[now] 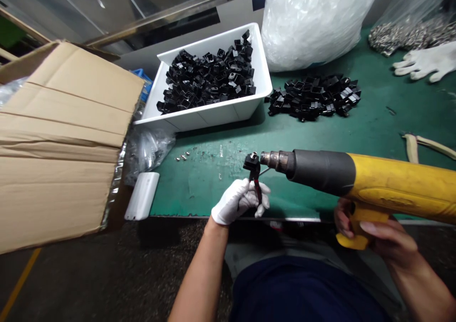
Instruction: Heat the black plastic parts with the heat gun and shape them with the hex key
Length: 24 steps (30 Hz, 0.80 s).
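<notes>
My left hand (238, 201), in a white glove, is closed around dark pliers with red-edged handles (257, 191). Their head meets a small black plastic part (251, 162) with a shiny metal fitting (253, 155) on top. My bare right hand (383, 234) grips the handle of a yellow heat gun (399, 179). The gun's metal nozzle (278, 160) points left, just beside the black part. A thin metal rod (264, 171) shows under the nozzle; what it belongs to I cannot tell.
Behind my hands stand a white bin (217, 115) of black parts and a loose pile of them (315, 96). Tiny metal fittings (183, 157) lie left. A cardboard box (60, 156) borders the left side. Cream-handled pliers (423, 146) and a white glove (427, 61) lie right.
</notes>
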### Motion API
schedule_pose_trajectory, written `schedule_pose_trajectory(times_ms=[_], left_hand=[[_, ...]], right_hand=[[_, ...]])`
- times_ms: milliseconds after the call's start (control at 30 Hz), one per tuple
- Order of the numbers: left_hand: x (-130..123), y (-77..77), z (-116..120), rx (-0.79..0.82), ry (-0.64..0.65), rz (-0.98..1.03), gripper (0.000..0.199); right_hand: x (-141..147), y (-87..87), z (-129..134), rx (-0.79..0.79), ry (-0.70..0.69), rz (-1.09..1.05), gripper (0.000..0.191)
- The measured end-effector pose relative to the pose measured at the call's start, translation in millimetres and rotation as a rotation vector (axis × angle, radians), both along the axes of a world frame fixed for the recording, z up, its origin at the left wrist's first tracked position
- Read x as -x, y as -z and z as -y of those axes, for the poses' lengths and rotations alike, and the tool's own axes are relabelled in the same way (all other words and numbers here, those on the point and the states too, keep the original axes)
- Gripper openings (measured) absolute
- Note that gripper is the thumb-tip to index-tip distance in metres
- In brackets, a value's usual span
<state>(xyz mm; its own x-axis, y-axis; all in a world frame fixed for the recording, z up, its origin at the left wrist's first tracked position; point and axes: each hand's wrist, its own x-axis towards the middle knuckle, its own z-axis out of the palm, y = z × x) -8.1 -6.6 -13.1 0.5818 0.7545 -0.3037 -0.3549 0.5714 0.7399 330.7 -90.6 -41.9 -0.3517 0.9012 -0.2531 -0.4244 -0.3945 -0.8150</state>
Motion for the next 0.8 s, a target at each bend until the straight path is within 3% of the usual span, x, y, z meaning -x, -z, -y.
schedule_pose_trajectory(times_ms=[233, 500, 633, 800], left_hand=[[-6, -1.5, 5, -0.064, -0.088, -0.058, 0.062], [-11, -3.2, 11, -0.268, -0.371, -0.382, 0.051], [-8, -5.6, 5, -0.379, -0.433, -0.514, 0.045], [-6, -2.3, 3, -0.400, -0.459, -0.549, 0.045]], right_hand=[[1, -1.3, -1, -0.004, -0.004, -0.018, 0.036], [1, -1.6, -2, 0.005, -0.016, -0.037, 0.035], [0, 0.4, -1, 0.002, -0.016, -0.023, 0.037], [0, -0.3, 0, -0.007, -0.011, -0.015, 0.037]])
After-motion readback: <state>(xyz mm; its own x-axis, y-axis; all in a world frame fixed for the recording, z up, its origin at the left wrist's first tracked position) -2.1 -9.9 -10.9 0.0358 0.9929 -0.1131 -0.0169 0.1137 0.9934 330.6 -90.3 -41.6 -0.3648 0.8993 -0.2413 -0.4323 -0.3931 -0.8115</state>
